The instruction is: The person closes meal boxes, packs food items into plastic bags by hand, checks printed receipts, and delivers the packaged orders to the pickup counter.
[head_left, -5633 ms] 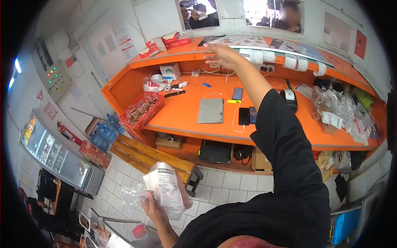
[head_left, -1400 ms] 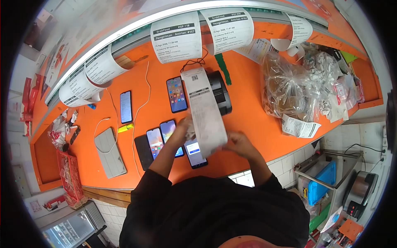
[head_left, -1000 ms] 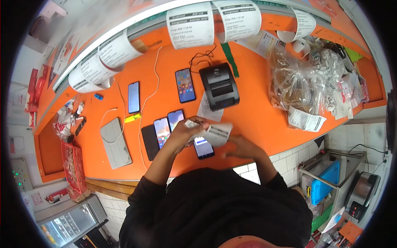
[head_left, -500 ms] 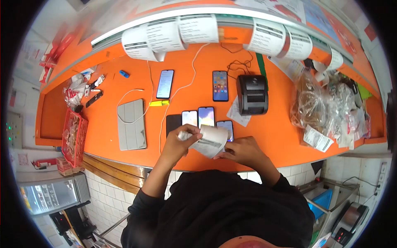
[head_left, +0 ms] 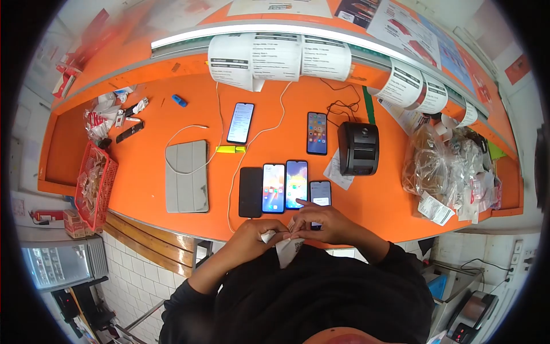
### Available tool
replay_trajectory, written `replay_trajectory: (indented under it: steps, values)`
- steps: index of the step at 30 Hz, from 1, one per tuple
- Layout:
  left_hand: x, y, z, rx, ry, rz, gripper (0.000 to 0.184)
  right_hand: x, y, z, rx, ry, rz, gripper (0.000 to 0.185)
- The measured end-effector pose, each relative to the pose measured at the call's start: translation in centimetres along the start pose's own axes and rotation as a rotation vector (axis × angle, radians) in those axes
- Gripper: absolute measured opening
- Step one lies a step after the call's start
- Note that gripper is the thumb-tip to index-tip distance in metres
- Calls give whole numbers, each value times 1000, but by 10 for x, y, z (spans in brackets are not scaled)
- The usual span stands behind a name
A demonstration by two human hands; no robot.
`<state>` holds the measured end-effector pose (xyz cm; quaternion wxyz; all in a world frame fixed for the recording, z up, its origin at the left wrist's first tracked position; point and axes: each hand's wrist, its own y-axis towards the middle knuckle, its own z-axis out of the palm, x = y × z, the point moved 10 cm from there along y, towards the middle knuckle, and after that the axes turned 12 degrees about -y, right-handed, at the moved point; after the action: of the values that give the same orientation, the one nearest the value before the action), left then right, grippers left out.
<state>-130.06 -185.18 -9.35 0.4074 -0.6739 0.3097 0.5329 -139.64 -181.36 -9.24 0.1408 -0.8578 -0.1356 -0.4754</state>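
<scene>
Both hands drawn back toward the black cloth shirt (head_left: 309, 292) since the previous frame, white printed paper slip (head_left: 289, 252) with them, now hanging between them at the bench (head_left: 143, 160) edge. Left hand (head_left: 250, 238): fingers curled tight on it. Right hand (head_left: 327, 223): grip narrowed to a pinch on it. Step looks like folding or bunching; continuing calls for steady pinches. Beyond: blue-screened rectangular phone (head_left: 297, 182), black boxy plastic printer (head_left: 359, 148).

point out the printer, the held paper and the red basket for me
Printer (head_left: 358, 149): head view, middle of its black casing.
Held paper (head_left: 288, 252): head view, its lower white part.
Red basket (head_left: 106, 186): head view, its right-hand wall.
</scene>
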Motion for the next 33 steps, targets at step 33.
replay_trajectory:
  steps: [33]
  values:
    - [46,-1,-267,-790,-755,81,30,171,260,-196,-972,-840,-239,26]
